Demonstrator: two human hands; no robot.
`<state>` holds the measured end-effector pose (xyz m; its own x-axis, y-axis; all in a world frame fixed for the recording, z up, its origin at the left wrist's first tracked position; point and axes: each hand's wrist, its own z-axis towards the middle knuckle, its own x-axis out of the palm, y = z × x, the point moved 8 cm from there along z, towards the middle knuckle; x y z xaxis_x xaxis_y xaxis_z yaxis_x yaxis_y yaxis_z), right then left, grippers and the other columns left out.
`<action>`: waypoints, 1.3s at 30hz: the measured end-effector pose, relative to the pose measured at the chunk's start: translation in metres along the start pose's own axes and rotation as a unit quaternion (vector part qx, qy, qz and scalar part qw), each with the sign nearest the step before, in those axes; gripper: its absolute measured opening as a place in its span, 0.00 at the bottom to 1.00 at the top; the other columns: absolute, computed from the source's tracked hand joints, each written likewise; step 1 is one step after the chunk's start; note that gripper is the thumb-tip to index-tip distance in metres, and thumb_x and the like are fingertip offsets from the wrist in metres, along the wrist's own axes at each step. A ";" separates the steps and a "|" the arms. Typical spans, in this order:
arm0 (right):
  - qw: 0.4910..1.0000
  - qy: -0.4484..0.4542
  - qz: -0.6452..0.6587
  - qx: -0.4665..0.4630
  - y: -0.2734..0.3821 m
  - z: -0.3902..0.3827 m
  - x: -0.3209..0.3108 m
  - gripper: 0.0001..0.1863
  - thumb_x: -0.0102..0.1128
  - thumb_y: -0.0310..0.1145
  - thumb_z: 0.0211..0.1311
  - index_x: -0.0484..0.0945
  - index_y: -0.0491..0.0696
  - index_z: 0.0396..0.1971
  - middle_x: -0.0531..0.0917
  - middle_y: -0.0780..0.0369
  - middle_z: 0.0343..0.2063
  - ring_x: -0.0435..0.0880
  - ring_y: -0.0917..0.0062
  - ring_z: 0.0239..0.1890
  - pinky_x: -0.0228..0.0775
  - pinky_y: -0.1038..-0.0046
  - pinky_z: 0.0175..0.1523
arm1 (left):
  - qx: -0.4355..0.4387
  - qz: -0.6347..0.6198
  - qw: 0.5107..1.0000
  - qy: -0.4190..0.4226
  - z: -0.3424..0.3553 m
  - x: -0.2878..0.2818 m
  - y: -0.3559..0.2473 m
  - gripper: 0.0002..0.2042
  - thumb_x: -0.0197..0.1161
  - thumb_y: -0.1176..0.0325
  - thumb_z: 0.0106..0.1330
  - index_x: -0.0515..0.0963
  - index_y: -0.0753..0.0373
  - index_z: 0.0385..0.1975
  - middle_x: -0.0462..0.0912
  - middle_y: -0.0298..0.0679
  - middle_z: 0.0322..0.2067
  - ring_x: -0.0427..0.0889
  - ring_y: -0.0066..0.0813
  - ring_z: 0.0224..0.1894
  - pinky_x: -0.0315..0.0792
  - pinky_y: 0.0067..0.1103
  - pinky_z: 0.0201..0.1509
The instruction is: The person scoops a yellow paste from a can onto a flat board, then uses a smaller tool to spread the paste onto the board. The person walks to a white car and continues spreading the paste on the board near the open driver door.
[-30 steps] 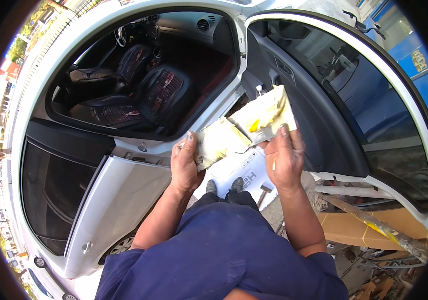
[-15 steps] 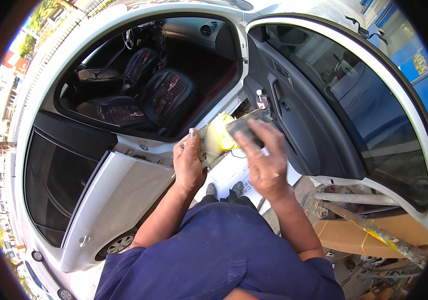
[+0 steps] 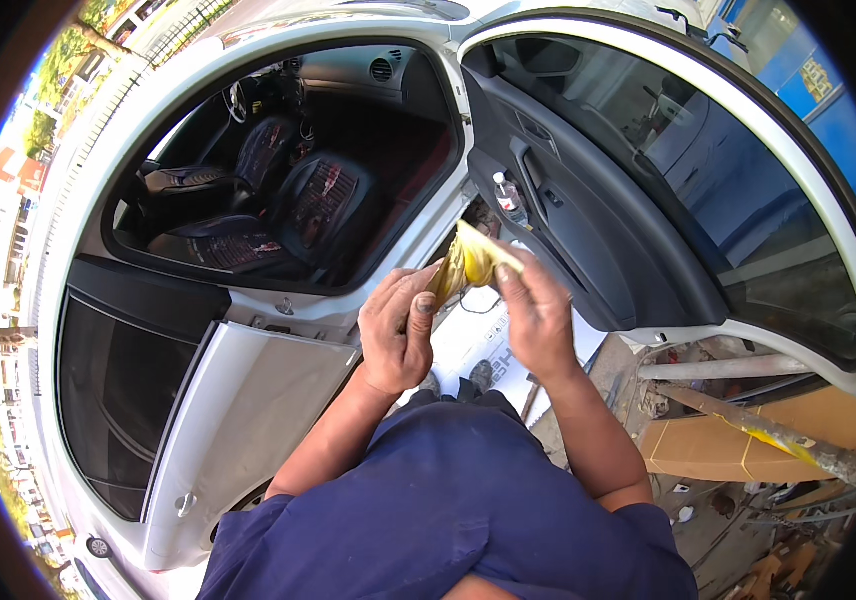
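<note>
The yellow cloth [image 3: 468,262], spread wide between both hands a second ago, is now folded into a small wad in front of the open car door [image 3: 588,240]. The left hand [image 3: 398,335] pinches its lower edge and the right hand [image 3: 538,320] grips its upper corner, so the folding looks nearly complete.
</note>
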<state>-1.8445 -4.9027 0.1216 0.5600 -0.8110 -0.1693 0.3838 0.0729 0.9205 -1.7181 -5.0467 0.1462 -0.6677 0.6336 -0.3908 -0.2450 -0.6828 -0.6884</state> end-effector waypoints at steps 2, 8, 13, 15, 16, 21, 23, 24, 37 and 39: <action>0.991 0.012 -0.064 -0.120 0.017 -0.010 0.011 0.17 0.58 0.20 0.78 0.84 0.41 0.62 0.89 0.50 0.53 0.91 0.54 0.54 0.84 0.62 0.60 | -0.051 0.003 0.999 0.005 -0.006 -0.001 0.008 0.20 0.55 0.62 0.86 0.84 0.76 0.56 0.87 0.54 0.37 0.85 0.49 0.36 0.79 0.33 0.45; 0.978 0.107 -0.089 -0.157 0.015 -0.033 0.039 0.19 0.63 0.16 0.69 0.86 0.41 0.58 0.90 0.50 0.53 0.90 0.53 0.55 0.84 0.59 0.61 | -0.106 -0.015 0.994 -0.036 -0.007 -0.015 0.023 0.20 0.52 0.62 0.89 0.83 0.75 0.56 0.84 0.51 0.35 0.83 0.40 0.35 0.77 0.29 0.44; 0.993 0.022 -0.036 -0.111 0.005 -0.025 0.000 0.16 0.57 0.21 0.78 0.84 0.40 0.60 0.91 0.52 0.52 0.93 0.62 0.53 0.86 0.63 0.59 | -0.256 -0.224 0.923 -0.177 -0.020 -0.034 0.058 0.25 0.54 0.52 0.89 0.86 0.72 0.49 0.75 0.24 0.31 0.64 0.11 0.33 0.60 0.17 0.36; 0.988 -0.093 0.121 -0.008 -0.003 -0.018 -0.022 0.16 0.51 0.27 0.86 0.80 0.39 0.64 0.90 0.54 0.49 0.92 0.69 0.53 0.87 0.66 0.59 | -0.339 -0.383 0.846 -0.152 -0.029 -0.021 0.070 0.25 0.54 0.51 0.89 0.84 0.72 0.47 0.85 0.34 0.36 0.80 0.20 0.35 0.76 0.21 0.43; 0.965 -0.121 0.231 0.008 -0.001 -0.011 -0.017 0.17 0.48 0.29 0.88 0.77 0.38 0.66 0.88 0.55 0.50 0.90 0.72 0.53 0.87 0.68 0.57 | -0.376 -0.434 0.806 -0.141 -0.032 -0.013 0.065 0.24 0.55 0.52 0.88 0.83 0.72 0.48 0.88 0.40 0.39 0.86 0.25 0.38 0.81 0.23 0.46; 0.983 -0.013 0.182 0.023 -0.003 -0.015 0.024 0.22 0.51 0.29 0.87 0.74 0.39 0.73 0.87 0.52 0.58 0.89 0.68 0.59 0.83 0.70 0.58 | -0.420 -0.525 0.731 -0.119 -0.049 0.004 0.075 0.26 0.57 0.49 0.86 0.82 0.73 0.55 0.91 0.49 0.50 0.93 0.39 0.49 0.85 0.35 0.62; 0.991 0.024 -0.009 -0.128 0.019 -0.022 0.027 0.21 0.57 0.24 0.82 0.78 0.40 0.71 0.89 0.48 0.58 0.92 0.61 0.58 0.84 0.67 0.59 | -0.433 -0.549 0.702 -0.131 -0.053 -0.001 0.082 0.25 0.57 0.50 0.86 0.81 0.73 0.56 0.91 0.51 0.52 0.92 0.42 0.51 0.84 0.37 0.65; 0.981 0.043 -0.057 -0.182 0.022 -0.023 0.026 0.22 0.60 0.21 0.79 0.80 0.41 0.69 0.90 0.47 0.56 0.92 0.58 0.57 0.85 0.66 0.59 | -0.432 -0.550 0.703 -0.132 -0.053 -0.006 0.083 0.25 0.56 0.51 0.86 0.81 0.73 0.56 0.90 0.52 0.52 0.92 0.43 0.52 0.83 0.38 0.66; 0.933 0.063 -0.268 -0.232 0.032 -0.044 0.077 0.29 0.68 0.19 0.64 0.89 0.57 0.63 0.85 0.57 0.62 0.84 0.58 0.63 0.77 0.56 0.70 | -0.366 -0.439 0.799 -0.186 -0.028 -0.028 0.086 0.25 0.56 0.50 0.87 0.83 0.73 0.49 0.90 0.44 0.44 0.88 0.26 0.42 0.83 0.25 0.49; 0.967 0.047 -0.172 -0.181 0.022 -0.041 0.064 0.26 0.65 0.18 0.67 0.89 0.53 0.63 0.87 0.55 0.59 0.87 0.57 0.60 0.80 0.58 0.66 | -0.359 -0.394 0.823 -0.194 -0.024 -0.039 0.090 0.25 0.57 0.50 0.87 0.84 0.72 0.48 0.90 0.40 0.43 0.87 0.24 0.43 0.82 0.23 0.51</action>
<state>-1.7705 -4.9293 0.1167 0.4119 -0.7683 -0.4899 0.7818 0.0217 0.6232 -1.6969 -5.1240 0.0846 -0.7084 0.5181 0.4792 -0.3240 0.3646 -0.8730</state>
